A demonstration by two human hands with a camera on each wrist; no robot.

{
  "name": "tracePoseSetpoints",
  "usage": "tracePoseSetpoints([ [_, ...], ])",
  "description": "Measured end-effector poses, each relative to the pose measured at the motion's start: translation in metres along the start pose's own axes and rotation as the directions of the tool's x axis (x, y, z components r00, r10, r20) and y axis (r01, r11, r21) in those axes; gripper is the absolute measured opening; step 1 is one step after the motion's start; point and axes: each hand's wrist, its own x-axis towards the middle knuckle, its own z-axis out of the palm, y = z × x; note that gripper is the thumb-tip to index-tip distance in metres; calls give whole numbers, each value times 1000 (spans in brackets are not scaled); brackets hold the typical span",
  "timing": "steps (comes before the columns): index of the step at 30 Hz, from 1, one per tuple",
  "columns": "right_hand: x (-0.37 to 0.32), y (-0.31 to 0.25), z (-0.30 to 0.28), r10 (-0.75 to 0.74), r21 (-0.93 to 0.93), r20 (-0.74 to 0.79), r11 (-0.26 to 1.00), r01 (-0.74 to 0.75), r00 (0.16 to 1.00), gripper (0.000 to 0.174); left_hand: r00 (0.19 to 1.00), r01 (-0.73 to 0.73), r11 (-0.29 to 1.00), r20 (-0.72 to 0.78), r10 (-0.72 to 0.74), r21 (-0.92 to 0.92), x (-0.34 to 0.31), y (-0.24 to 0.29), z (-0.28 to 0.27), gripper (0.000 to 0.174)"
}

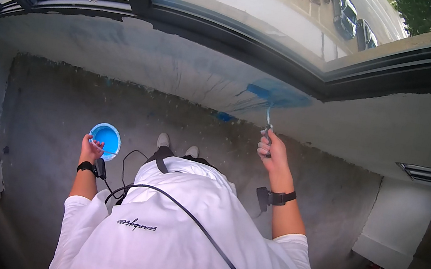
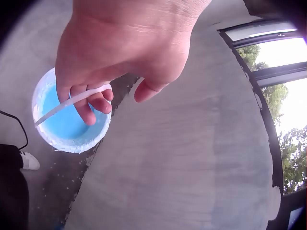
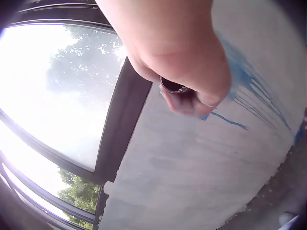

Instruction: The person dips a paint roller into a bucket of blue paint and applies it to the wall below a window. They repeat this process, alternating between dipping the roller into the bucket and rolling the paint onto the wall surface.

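Observation:
My left hand (image 1: 91,148) grips the white handle (image 2: 72,101) of a round white bucket (image 1: 118,144) with bright blue paint inside. In the left wrist view the fingers curl round that handle above the paint (image 2: 62,120). My right hand (image 1: 274,154) grips the dark handle of a paint roller (image 1: 259,91), whose blue head lies against the wall below the window. In the right wrist view my right hand (image 3: 187,72) hides most of the roller. Blue paint (image 3: 240,79) with long drips marks the wall around it.
The pale wall (image 1: 181,64) runs beneath dark window frames (image 1: 231,35). A blue spot (image 1: 224,117) lies at the wall's foot. On the grey floor (image 1: 61,110) stand two light shoes (image 1: 192,151). A black cable (image 1: 201,225) crosses the white shirt.

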Motion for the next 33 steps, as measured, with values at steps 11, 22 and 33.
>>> tracePoseSetpoints([
  [11, -31, -41, 4, -104, 28, 61, 994, 102, 993, 22, 973, -7, 971, -225, -49, -241, -38, -22, -87, 32],
  [22, 80, -22, -1, 47, 9, -37, 999, -47, 998, 21, 977, -13, 938, -206, -63, -347, -54, -35, -98, 32],
  [33, 3, -88, -36, -113, -111, 31, 987, 115, 993, 23, 984, -13, 962, -174, -36, -272, -74, -8, -22, 37],
])
